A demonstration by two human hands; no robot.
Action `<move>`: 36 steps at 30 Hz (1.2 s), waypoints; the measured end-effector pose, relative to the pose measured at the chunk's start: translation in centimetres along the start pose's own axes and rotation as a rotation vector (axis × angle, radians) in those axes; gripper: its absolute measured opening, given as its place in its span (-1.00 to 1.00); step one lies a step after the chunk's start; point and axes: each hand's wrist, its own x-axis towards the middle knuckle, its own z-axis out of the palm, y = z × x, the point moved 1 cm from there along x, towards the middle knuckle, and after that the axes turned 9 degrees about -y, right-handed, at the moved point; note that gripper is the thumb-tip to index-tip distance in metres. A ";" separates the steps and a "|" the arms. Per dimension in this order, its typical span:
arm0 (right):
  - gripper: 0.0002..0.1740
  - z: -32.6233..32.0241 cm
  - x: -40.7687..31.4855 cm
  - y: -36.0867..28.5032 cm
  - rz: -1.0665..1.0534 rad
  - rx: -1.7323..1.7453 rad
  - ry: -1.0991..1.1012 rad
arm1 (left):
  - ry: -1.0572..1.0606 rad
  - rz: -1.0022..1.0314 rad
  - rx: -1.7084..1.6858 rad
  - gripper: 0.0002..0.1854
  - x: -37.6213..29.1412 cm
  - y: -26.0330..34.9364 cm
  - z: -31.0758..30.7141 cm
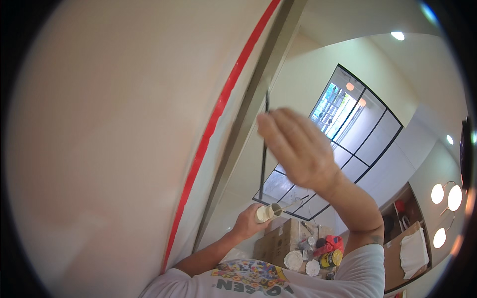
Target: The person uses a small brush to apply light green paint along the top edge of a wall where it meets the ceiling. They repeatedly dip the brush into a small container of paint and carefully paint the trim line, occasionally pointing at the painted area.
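Note:
My left hand grips a small cream-coloured container, tilted with its open mouth towards the right. A thin pale stick with a dark end, perhaps a brush, pokes out of that mouth. Raised in front of me, my right hand is blurred, its fingers close together and pointing up-left towards the wall edge. Its thumb and palm are hidden, so whether it holds anything is unclear. Left of both hands, a strip of red tape runs along the pale wall.
A grey-beige trim borders the wall. Below my hands, a cardboard box stands near several tubs, including a yellow-and-black can, and a red plastic bag. Behind are a black-framed glass panel, a shelf niche and round lamps.

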 end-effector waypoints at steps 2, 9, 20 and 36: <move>-0.49 0.0 0.2 1.3 0.062 0.035 -0.029 | -0.003 0.001 0.011 -0.39 0.1 -0.1 0.0; -0.50 -0.1 -0.1 -0.8 0.017 0.075 -0.077 | -0.026 -0.032 0.029 -0.38 0.1 -0.2 0.0; -0.51 1.1 -0.7 -1.9 -0.005 0.100 -0.105 | -0.009 -0.008 0.015 -0.37 0.2 -0.1 0.1; -0.46 0.9 -4.3 -5.0 0.009 0.205 -0.162 | -0.035 0.004 0.040 -0.30 0.1 -0.4 0.2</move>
